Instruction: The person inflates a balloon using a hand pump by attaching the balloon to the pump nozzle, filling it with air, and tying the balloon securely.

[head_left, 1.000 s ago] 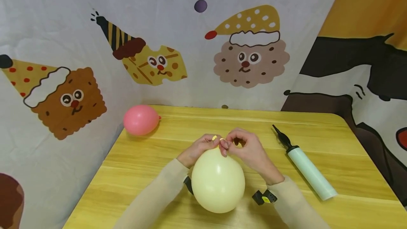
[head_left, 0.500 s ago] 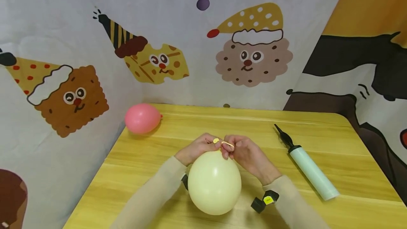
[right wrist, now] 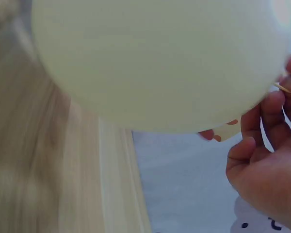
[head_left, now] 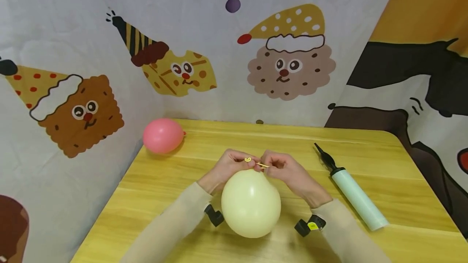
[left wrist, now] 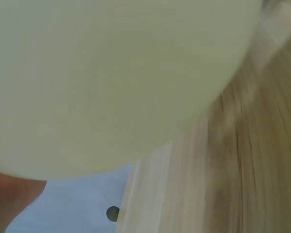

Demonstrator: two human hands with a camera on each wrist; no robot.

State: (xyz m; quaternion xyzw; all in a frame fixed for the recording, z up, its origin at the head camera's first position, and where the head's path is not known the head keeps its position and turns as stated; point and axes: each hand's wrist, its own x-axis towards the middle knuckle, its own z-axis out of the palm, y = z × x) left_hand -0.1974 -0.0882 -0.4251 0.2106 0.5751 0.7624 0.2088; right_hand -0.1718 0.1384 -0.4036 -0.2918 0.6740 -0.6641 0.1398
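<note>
A pale yellow inflated balloon (head_left: 251, 206) hangs neck-up between the two hands in the head view. My left hand (head_left: 232, 164) pinches its neck at the top, with a small yellow curl of the balloon's end showing beside the thumb. Across from it, my right hand (head_left: 287, 168) pinches a thin yellow strand stretched between the hands; whether this is the balloon's neck or a separate tie I cannot tell. In both wrist views the balloon (left wrist: 111, 82) fills most of the picture. The right wrist view shows the right hand's curled fingers (right wrist: 271, 114) close against the balloon.
On the wooden table (head_left: 164, 206), a pink balloon (head_left: 163, 136) lies at the back left. A mint-green hand pump (head_left: 358, 198) with a black nozzle lies on the right. Printed cloth (head_left: 226, 104) hangs behind the table.
The right hand has shifted slightly right and changed its hold, drawing the yellow strand out between the hands. The balloon swung left, then back right and slightly up.
</note>
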